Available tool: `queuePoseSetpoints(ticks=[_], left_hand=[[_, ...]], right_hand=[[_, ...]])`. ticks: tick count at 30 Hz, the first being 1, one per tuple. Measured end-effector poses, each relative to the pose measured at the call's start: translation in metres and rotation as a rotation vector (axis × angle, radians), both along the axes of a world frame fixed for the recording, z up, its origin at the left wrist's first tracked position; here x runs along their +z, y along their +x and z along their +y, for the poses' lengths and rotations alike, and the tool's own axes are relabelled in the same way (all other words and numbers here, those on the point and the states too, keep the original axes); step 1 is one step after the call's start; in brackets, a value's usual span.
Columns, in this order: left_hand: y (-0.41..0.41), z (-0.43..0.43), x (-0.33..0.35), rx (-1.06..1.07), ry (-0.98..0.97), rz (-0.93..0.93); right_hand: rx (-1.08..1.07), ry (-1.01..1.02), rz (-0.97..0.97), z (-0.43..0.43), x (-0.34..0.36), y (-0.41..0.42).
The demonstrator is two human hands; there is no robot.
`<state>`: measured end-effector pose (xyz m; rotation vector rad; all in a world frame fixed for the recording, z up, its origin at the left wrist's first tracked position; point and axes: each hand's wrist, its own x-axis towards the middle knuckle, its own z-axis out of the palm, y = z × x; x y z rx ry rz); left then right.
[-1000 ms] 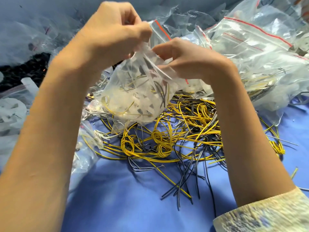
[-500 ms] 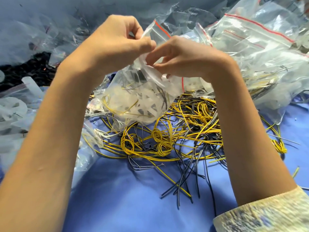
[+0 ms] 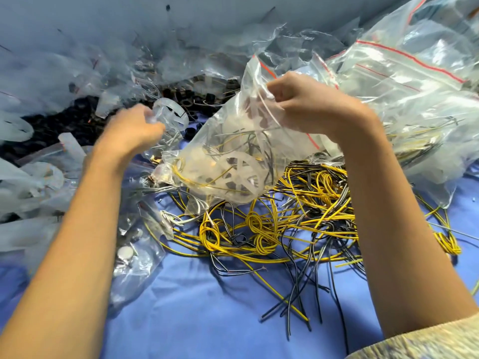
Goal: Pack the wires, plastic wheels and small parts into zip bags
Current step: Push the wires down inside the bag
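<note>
— Zip bags of clear plastic with red seal strips [image 3: 404, 81] heap up along the far side and the right. Do they leave any room?
— Little. The heap overlaps the far right edge of the wire pile. The blue cloth table cover [image 3: 197, 320] lies bare only on the near side, between the two forearms.
— And the wires?
— The tangle of yellow and black wires [image 3: 298, 224] sits mid-cloth, with loose ends trailing into that near bare patch.
— Which bag is being handled?
— One clear zip bag [image 3: 215, 141] hangs tilted over the tangle's far left edge. I cannot tell whether its bottom touches the wires. Its mouth edge, with the red strip, runs up above the right hand [image 3: 308, 104], whose curled fingers pinch that edge. Inside lie a white spoked plastic wheel [image 3: 241, 174] and a few wires.
— The other hand?
— The left hand [image 3: 134, 125] is blurred, to the left of the bag and apart from it, with its fingertips at a translucent white plastic wheel [image 3: 171, 112]. I cannot tell whether it has closed on that wheel.
— Smaller things?
— Small black ring-shaped parts [image 3: 197, 99] lie just beyond that wheel. A small clear bag of round silver discs [image 3: 134, 257] lies beside the left forearm.
</note>
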<state>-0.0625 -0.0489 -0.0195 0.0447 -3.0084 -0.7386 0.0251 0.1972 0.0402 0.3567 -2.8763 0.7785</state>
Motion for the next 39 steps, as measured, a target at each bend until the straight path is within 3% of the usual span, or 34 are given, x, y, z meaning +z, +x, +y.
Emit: queuePoseSetpoints(ticks=[3,8,12,16,21,25,28,32,39], left_hand=[[-0.002,-0.001,-0.016,-0.042,-0.025,-0.035],[-0.007,-0.009,-0.018,0.107,-0.080,0.069],[-0.004,-0.006,-0.015,0.096,-0.001,0.125],[0.000,0.004,-0.007,0.037,0.206,0.165],[0.008,0.021,0.035,-0.033,0.439,0.155],[0.034,0.034,0.062,-0.192,0.767,0.094],[0.058,0.048,0.074,-0.361,0.954,0.003],[0.074,0.064,0.084,-0.459,1.033,-0.053],[0.073,0.062,0.085,-0.427,1.189,-0.113]], right_hand=[[0.025,-0.016,0.004,0.000,-0.001,-0.002],[0.036,-0.062,0.001,0.000,-0.003,-0.003],[-0.148,-0.131,0.126,-0.001,0.001,-0.006],[-0.309,-0.343,0.299,-0.003,0.008,-0.010],[-0.256,-0.432,0.400,-0.011,0.012,-0.005],[-0.160,-0.360,0.386,-0.023,0.011,-0.004],[-0.050,-0.277,0.272,-0.025,0.010,0.001],[0.155,-0.144,0.099,-0.021,0.009,0.007],[0.143,-0.187,0.306,-0.027,0.008,0.005]])
